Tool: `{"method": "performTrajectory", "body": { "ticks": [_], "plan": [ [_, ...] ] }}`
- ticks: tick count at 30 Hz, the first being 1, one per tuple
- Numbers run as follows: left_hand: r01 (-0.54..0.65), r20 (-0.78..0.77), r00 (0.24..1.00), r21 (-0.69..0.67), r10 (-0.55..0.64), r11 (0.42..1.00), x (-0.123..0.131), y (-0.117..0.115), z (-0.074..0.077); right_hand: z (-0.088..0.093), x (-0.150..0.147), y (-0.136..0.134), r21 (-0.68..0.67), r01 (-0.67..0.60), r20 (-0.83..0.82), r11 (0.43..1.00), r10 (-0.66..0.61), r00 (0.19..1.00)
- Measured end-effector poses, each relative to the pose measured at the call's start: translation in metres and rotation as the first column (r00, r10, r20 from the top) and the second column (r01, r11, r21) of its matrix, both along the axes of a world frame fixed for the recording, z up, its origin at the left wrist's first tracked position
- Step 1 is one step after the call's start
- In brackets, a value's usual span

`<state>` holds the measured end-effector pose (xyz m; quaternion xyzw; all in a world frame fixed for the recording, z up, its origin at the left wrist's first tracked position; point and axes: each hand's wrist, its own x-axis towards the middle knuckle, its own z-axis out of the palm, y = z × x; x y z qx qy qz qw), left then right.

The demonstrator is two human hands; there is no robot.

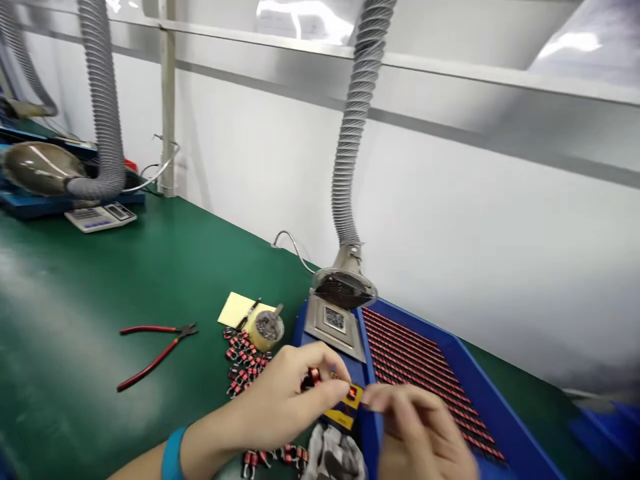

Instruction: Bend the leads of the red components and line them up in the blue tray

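My left hand point(295, 393), with a teal band on its wrist, has thumb and forefinger pinched together. Small red wire coils point(311, 379) with dark ends show in the gap behind the thumb, apparently held in the hand. Just past the fingertips is a small coil point(353, 393), glowing orange-red, over a yellow and black block point(342, 415). My right hand point(423, 430) is slightly blurred, its thumb and fingers closed together close to that coil; what they hold is hidden. Loose red coils point(245, 357) with bare wire legs lie in a heap left of my hands.
A blue tray point(505, 393) holds rows of red coils point(420, 367). Beside it stand a metal hot plate point(336, 323) under an extraction hood point(345, 287) and a small pot point(267, 330). Red-handled pliers point(163, 350) lie left. A grey-white cloth point(335, 453) lies in front.
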<state>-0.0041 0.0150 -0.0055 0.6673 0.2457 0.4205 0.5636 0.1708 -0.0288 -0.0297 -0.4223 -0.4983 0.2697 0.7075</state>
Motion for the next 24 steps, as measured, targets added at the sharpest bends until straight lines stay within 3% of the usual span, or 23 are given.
{"method": "performTrajectory", "body": {
  "ticks": [2, 5, 8, 11, 18, 24],
  "plan": [
    [0.076, 0.116, 0.991, -0.089, -0.065, 0.993, 0.001, 0.002, -0.005, -0.001, -0.013, 0.001, -0.088, -0.073, 0.005, 0.993, 0.074, 0.997],
    [0.179, 0.309, 0.943, -0.159, -0.123, 0.971, 0.006, 0.001, -0.012, -0.008, -0.032, 0.006, -0.108, -0.218, -0.205, 0.970, 0.193, 0.959],
    [0.156, 0.309, 0.946, -0.181, -0.094, 0.971, 0.009, -0.002, -0.014, -0.018, -0.041, 0.010, -0.127, -0.342, -0.418, 0.931, 0.263, 0.870],
    [0.119, 0.253, 0.965, -0.209, -0.064, 0.971, 0.010, -0.001, -0.011, -0.026, -0.042, 0.012, -0.152, -0.418, -0.517, 0.896, 0.288, 0.806],
    [-0.007, 0.300, 0.946, -0.351, 0.120, 0.936, 0.005, 0.011, -0.005, -0.034, -0.046, 0.014, -0.179, -0.332, -0.470, 0.926, 0.216, 0.856],
    [-0.151, 0.392, 0.850, -0.459, 0.352, 0.875, 0.005, 0.015, -0.004, -0.026, -0.064, 0.010, -0.171, -0.326, -0.481, 0.930, 0.210, 0.851]
  ]
}}
